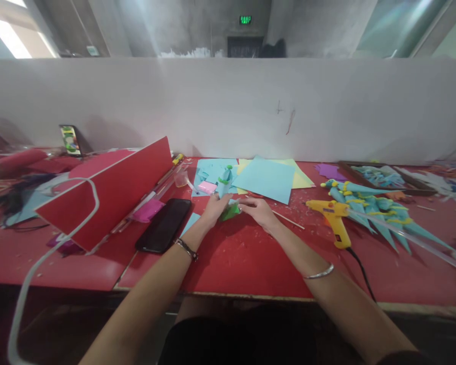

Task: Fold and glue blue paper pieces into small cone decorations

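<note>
Forearms (148,291), green packet (230,211), tray (422,190) of scraps (382,176)

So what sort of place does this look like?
Probably a craft workspace, perhaps in a larger public building: a yellow glue gun and blue paper lie on the red table, and a green exit sign glows beyond the partition.

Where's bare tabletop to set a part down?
The red tabletop is mostly free between the left forearm and right forearm, from the green piece at the left hand and right hand to the near edge. Another patch lies right of the black cord, on the near side of the blue cones. Crowded: leftward, black phone and red board; farther back, paper sheets.
</note>
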Action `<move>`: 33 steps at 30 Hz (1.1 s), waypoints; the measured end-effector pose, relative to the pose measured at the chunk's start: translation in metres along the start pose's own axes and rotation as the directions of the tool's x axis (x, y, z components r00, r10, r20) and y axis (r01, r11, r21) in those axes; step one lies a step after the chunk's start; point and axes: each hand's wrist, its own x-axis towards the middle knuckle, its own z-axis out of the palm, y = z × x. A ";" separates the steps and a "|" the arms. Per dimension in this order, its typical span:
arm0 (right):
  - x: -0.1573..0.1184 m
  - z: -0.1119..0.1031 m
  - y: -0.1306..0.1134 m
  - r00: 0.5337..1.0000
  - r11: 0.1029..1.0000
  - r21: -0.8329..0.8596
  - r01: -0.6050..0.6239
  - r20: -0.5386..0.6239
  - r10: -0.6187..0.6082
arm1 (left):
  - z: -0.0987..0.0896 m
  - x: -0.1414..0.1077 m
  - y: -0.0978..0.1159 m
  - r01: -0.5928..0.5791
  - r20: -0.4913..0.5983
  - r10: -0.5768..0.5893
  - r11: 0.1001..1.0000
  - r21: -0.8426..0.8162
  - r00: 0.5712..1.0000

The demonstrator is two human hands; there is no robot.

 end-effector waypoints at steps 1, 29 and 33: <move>0.000 0.001 0.000 1.000 1.000 0.008 -0.003 -0.009 0.003 | 0.000 0.000 -0.001 -0.011 0.000 0.011 1.000 0.003 1.000; 0.001 0.003 0.003 0.998 0.998 0.034 0.057 0.013 -0.057 | 0.005 0.002 -0.006 -0.128 0.002 0.132 0.961 0.246 0.991; -0.001 0.005 -0.001 0.999 0.992 0.111 0.053 -0.012 -0.052 | 0.004 0.002 -0.005 -0.132 0.016 0.133 0.953 0.273 0.991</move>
